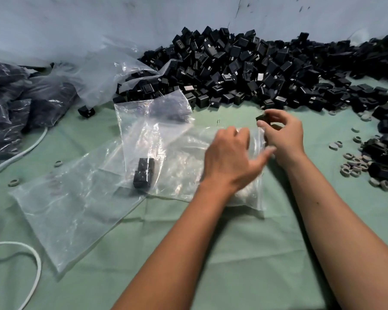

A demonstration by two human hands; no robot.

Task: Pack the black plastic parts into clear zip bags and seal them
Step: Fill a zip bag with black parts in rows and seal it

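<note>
Right hand [282, 133] pinches a black part [261, 118] at the bag mouth [261, 139] — left hand [231, 157] spread open on it.

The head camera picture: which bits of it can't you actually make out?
- Left hand: motion-blurred, so its grip on the clear zip bag is unclear.
- Black part in the right hand: mostly covered by fingers.
- Filled bags: cut off by the left edge.
</note>
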